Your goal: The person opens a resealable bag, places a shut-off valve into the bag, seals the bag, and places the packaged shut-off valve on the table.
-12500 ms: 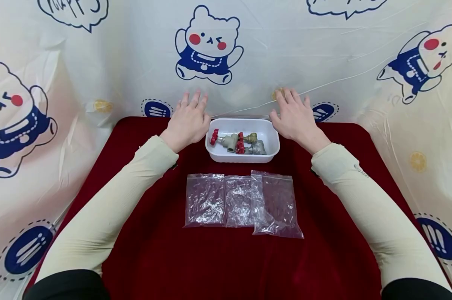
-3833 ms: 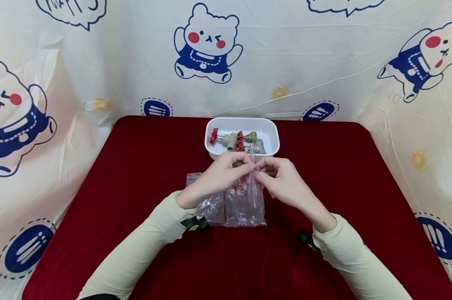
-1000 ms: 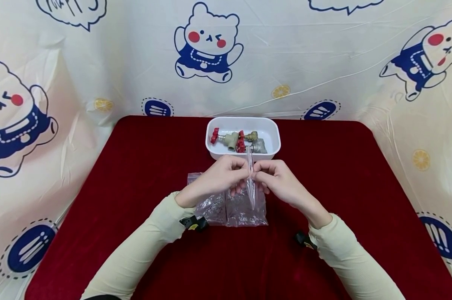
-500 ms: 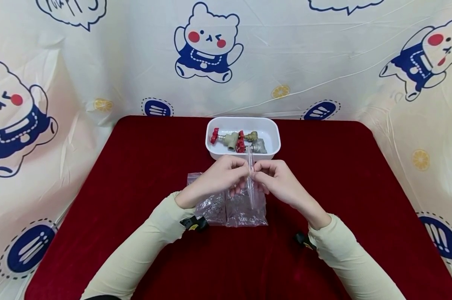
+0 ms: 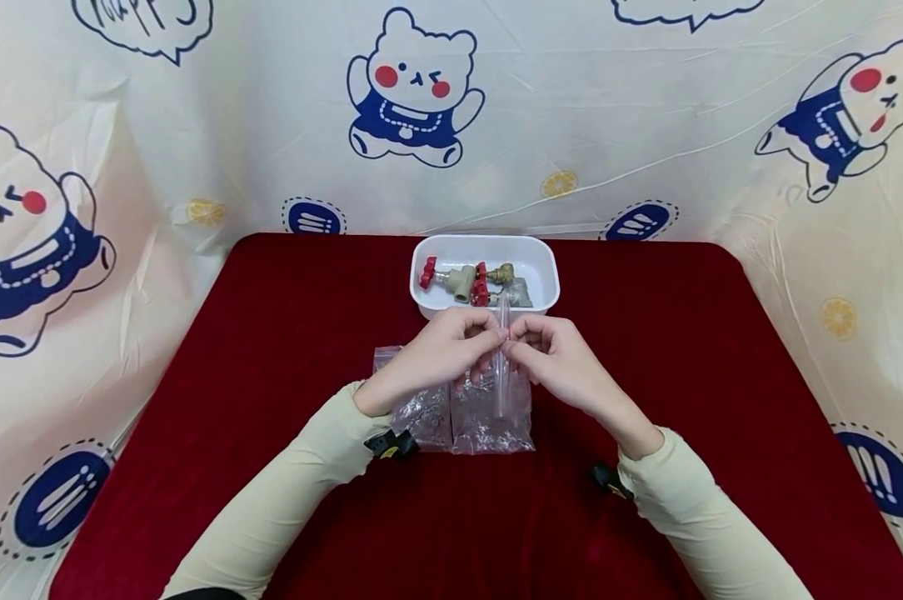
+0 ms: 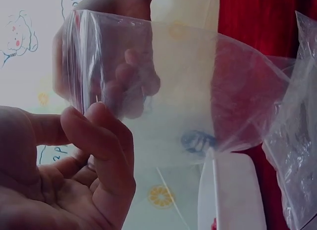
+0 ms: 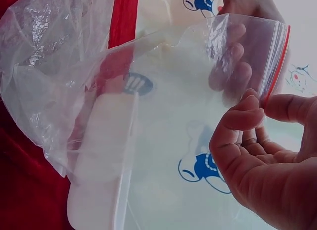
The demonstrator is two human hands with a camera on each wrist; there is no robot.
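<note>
My left hand [image 5: 451, 348] and my right hand [image 5: 564, 360] pinch the zipped mouth of a clear zip-lock bag [image 5: 501, 392] from either side. In the head view the bag hangs upright, seen nearly edge-on, just in front of a white tray [image 5: 421, 310]. The left wrist view shows the thumb and finger of the left hand [image 6: 101, 156] at the zip strip. From the other side, the right hand [image 7: 270, 151] pinches by the red line of the bag [image 7: 168, 86]. The bag looks flat, with nothing inside.
Two more clear bags, a left bag [image 5: 421, 421] and a right bag [image 5: 489, 429], lie flat on the red cloth [image 5: 309, 333]. Inside the tray are a grey-green valve [image 5: 462, 283], a brass valve [image 5: 502, 273] and a grey metal valve [image 5: 519, 292], all with red handles. A printed curtain [image 5: 271, 108] hangs behind.
Earlier, both hands lay flat beyond the tray and three bags were on the cloth. The rightmost bag was then lifted and held between both hands. Over the last second the hands barely shift.
</note>
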